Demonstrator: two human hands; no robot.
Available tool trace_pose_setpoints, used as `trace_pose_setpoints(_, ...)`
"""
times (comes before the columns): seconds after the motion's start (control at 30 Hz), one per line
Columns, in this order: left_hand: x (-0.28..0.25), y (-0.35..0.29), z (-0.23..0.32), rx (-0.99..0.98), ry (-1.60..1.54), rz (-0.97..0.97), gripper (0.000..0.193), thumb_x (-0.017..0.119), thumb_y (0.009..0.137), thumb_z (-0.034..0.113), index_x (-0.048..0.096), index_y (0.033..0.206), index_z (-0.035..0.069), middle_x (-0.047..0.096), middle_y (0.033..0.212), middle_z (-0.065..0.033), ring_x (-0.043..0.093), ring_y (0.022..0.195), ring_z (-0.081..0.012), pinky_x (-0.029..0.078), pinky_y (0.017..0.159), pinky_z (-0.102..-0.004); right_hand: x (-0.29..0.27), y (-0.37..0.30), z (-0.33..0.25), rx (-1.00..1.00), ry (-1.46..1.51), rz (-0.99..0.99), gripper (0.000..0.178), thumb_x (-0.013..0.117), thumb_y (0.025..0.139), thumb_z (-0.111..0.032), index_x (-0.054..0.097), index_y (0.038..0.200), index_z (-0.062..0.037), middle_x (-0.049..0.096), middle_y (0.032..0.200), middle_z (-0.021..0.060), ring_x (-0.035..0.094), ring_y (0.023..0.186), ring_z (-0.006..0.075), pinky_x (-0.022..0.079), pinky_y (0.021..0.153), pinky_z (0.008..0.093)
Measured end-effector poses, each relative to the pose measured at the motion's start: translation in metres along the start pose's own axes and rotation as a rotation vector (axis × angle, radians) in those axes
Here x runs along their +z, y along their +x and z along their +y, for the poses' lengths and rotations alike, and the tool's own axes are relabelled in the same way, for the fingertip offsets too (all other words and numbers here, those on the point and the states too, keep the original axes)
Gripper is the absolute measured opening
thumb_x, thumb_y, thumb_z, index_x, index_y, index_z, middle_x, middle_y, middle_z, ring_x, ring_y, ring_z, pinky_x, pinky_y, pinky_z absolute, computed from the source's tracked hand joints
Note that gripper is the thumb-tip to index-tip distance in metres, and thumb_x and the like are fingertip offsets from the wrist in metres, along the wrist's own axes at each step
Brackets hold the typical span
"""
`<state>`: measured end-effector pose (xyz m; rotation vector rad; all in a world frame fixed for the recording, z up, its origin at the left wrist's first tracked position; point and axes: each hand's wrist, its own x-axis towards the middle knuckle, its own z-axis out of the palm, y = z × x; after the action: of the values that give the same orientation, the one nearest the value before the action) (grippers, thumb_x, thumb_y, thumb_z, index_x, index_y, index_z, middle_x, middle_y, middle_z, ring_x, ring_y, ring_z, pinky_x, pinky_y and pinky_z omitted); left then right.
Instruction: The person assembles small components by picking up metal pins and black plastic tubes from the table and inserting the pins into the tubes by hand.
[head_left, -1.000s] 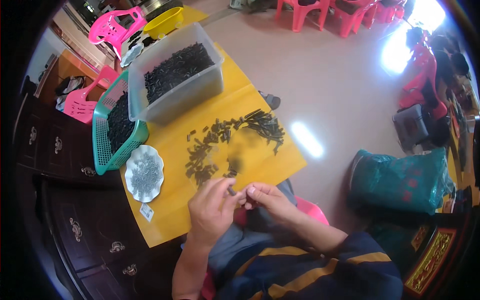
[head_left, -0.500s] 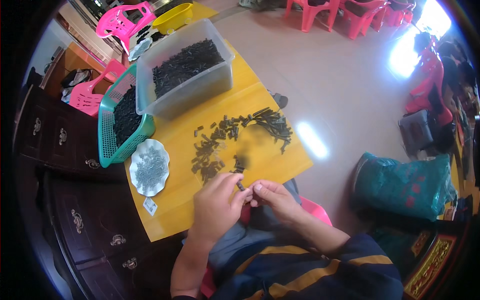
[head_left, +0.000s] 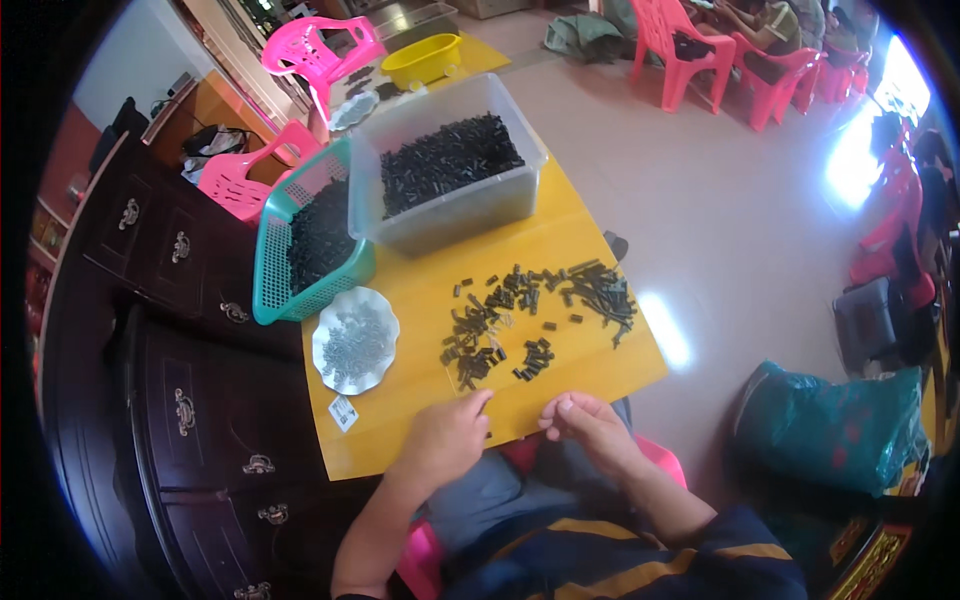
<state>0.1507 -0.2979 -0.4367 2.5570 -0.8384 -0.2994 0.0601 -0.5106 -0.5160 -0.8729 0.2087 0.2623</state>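
Note:
My left hand (head_left: 447, 437) is closed over the table's near edge, a short black tube (head_left: 488, 434) showing partly at its fingers. Most of that piece is covered by the fingers. To its right, my right hand (head_left: 592, 425) has thumb and fingertips pinched together; anything between them is too small to make out. The hands are apart. Beyond them, a small cluster of short black tubes (head_left: 534, 360) lies on the yellow table (head_left: 590, 385). More loose tubes (head_left: 480, 328) curve around it, ending in longer thin black pieces (head_left: 605, 292) at the right.
A white scalloped plate (head_left: 321, 350) of small shiny pieces stands at the table's left, near a tag (head_left: 343, 413). Behind it are a green basket (head_left: 268, 275) and a clear bin (head_left: 465, 222), both full of black pieces. Dark drawers (head_left: 220, 400) flank the left; a green sack (head_left: 830, 425) sits right.
My hands have separated, the right moving away to the right of the left. The view has shifted, so the table and containers appear farther right and lower.

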Motion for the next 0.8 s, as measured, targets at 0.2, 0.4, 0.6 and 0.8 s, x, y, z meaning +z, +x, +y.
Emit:
trace_pose_setpoints(0.2, -0.065, 0.009, -0.101, -0.114, 0.178, 0.135, 0.029, 0.053, 0.090, 0.009, 0.069, 0.114, 0.004, 0.070, 0.095, -0.0227, 0.069, 0.082, -0.0382, 0.055, 0.076, -0.0450, 0.005, -0.001, -0.002, 0.013, -0.012, 0.012, 0.030, 0.051, 0.105, -0.030, 0.067, 0.101, -0.0051, 0.067, 0.097, 0.0033, 0.060, 0.085, 0.0119, 0.049, 0.082, 0.0267)
trace_pose_setpoints(0.4, -0.140, 0.034, -0.133, -0.170, 0.041, 0.646, 0.061, 0.061, 0.087, 0.003, 0.041, 0.145, -0.002, 0.069, 0.105, -0.0242, 0.070, 0.081, -0.0319, 0.054, 0.078, -0.0390, 0.003, 0.004, 0.003, -0.010, -0.016, -0.012, 0.030, 0.051, 0.105, -0.029, 0.067, 0.102, -0.0046, 0.068, 0.097, 0.0040, 0.060, 0.085, 0.0120, 0.049, 0.082, 0.0265)
trace_pose_setpoints(0.6, -0.069, 0.011, -0.121, -0.146, -0.094, 0.580, 0.055, 0.062, 0.087, 0.001, 0.049, 0.140, 0.001, 0.066, 0.108, -0.0212, 0.067, 0.082, -0.0279, 0.055, 0.074, -0.0356, 0.004, -0.001, -0.001, 0.005, -0.042, 0.010, 0.029, 0.052, 0.105, -0.029, 0.067, 0.104, -0.0042, 0.068, 0.099, 0.0044, 0.060, 0.087, 0.0124, 0.049, 0.083, 0.0265)
trace_pose_setpoints(0.8, 0.013, -0.025, -0.081, -0.176, -0.304, 0.456, 0.032, 0.064, 0.088, 0.003, 0.063, 0.120, -0.001, 0.066, 0.097, -0.0159, 0.068, 0.078, -0.0259, 0.055, 0.066, -0.0352, 0.000, 0.001, 0.003, -0.004, -0.027, -0.010, 0.028, 0.053, 0.105, -0.028, 0.067, 0.105, -0.0036, 0.068, 0.100, 0.0049, 0.060, 0.087, 0.0123, 0.049, 0.084, 0.0262)
